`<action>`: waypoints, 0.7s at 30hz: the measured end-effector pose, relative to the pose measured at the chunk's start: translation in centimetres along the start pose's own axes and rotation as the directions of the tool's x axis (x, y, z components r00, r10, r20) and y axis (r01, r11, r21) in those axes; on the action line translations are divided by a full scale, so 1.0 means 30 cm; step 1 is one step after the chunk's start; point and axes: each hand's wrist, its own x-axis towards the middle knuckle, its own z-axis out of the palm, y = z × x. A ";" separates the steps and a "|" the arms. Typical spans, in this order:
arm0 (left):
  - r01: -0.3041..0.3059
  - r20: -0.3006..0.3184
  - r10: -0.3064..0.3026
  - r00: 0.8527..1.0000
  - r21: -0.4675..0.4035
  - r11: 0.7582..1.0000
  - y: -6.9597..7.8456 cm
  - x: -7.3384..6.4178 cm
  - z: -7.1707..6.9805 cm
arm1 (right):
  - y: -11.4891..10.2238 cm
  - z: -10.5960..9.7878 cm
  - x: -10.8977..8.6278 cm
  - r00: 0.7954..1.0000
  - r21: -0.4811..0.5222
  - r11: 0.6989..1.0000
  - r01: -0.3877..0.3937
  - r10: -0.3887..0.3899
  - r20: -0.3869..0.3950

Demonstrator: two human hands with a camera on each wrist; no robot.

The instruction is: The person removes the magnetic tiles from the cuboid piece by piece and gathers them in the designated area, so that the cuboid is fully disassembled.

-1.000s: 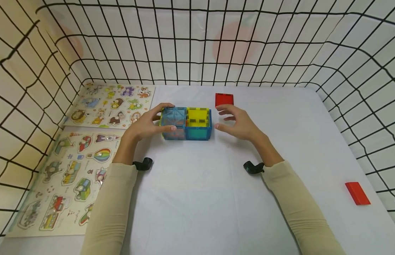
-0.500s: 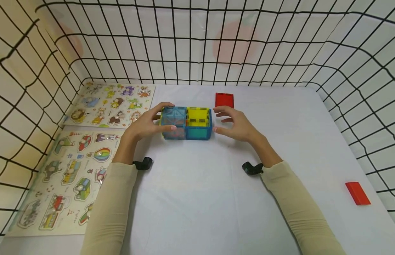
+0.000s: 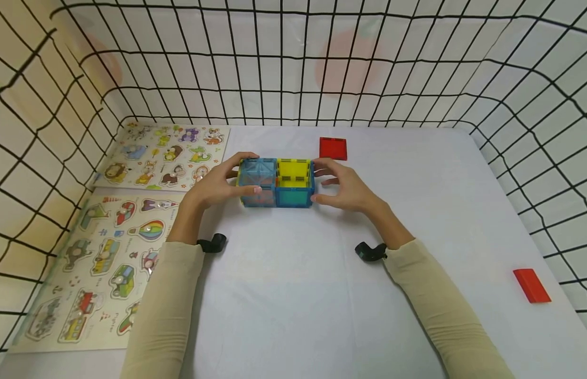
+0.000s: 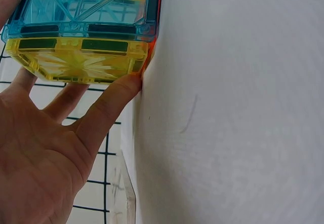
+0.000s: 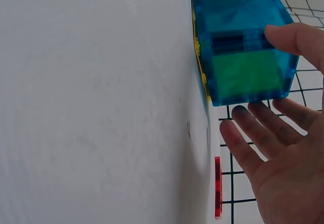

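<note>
A box of see-through magnetic tiles stands on the white table, two cells wide. Its left cell has a light-blue top; the right cell is open above, with yellow and blue-green walls. My left hand holds the left end, thumb on the front and fingers round the back. In the left wrist view a yellow tile forms that end. My right hand is at the right end, its thumb at the front corner and its fingers near the back corner. The right wrist view shows those fingers fairly straight beside the blue end tile.
A red tile lies behind my right hand. Another red block lies near the table's right edge. Two picture puzzle boards, one with animals and one with vehicles, lie at left. Black wire mesh surrounds the table.
My right hand has moved left until its thumb and fingers reach the box's right end. The left hand and the box have stayed in place.
</note>
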 end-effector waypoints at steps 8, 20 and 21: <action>-0.011 0.005 0.011 1.000 -0.004 1.000 -0.001 0.002 0.000 | 0.002 0.015 0.008 1.000 0.030 0.999 0.017 -0.017 0.000; -0.008 0.006 0.008 1.000 0.003 1.000 -0.001 -0.002 -0.001 | 0.002 0.038 0.013 0.995 -0.058 0.998 0.029 -0.034 -0.089; -0.010 0.006 0.010 1.000 0.002 1.000 -0.002 0.000 0.000 | 0.001 0.040 0.013 0.995 -0.060 0.998 0.024 -0.030 -0.096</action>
